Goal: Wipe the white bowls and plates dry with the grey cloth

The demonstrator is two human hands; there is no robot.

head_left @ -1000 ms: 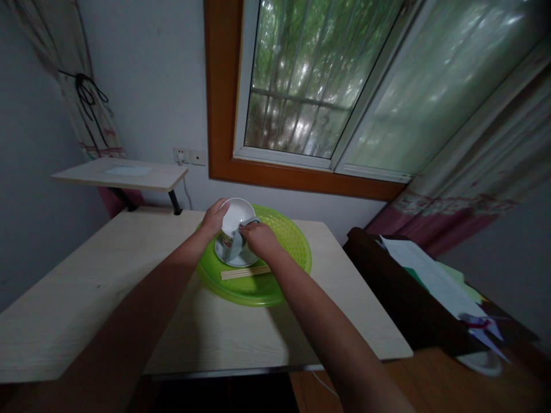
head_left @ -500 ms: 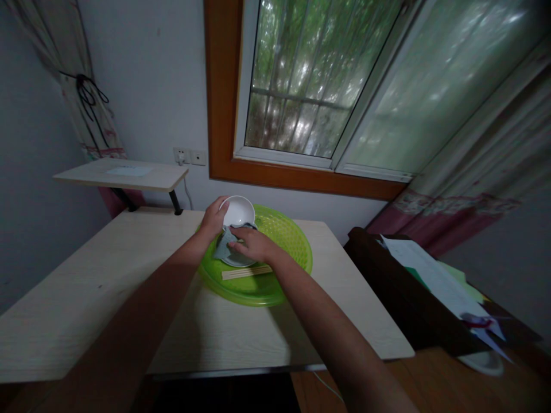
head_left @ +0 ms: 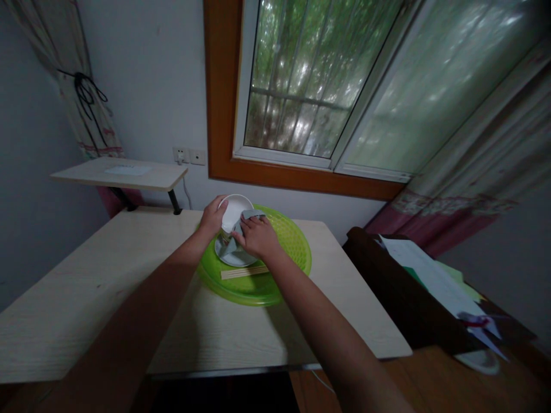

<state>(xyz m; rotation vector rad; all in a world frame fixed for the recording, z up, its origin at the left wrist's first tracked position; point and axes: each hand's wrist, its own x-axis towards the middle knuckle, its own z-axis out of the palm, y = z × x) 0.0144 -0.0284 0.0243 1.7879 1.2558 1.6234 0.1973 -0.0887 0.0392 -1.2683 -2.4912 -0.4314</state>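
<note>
My left hand [head_left: 212,219] grips a white bowl [head_left: 235,209] by its left rim, tilted so its inside faces me. A grey-blue cloth [head_left: 253,214] is in my right hand [head_left: 258,236], which presses it against the bowl's right side. Under the bowl, a white plate [head_left: 236,259] rests in a round green plastic basket [head_left: 297,252], partly hidden by the cloth and my right hand. Pale chopsticks [head_left: 241,273] lie in the basket in front of the plate, their right ends hidden by my right forearm.
The basket stands on a light wooden table [head_left: 129,310]. A small raised shelf [head_left: 124,175] with a paper on it is at the back left. Behind are a wall socket [head_left: 181,155] and a barred window [head_left: 301,80]. Right of the table, papers [head_left: 426,275] lie on a dark brown surface.
My right hand has moved right and slightly up with the cloth, from the bowl's lower front to its right side. More of the plate shows. The bowl tilts slightly differently.
</note>
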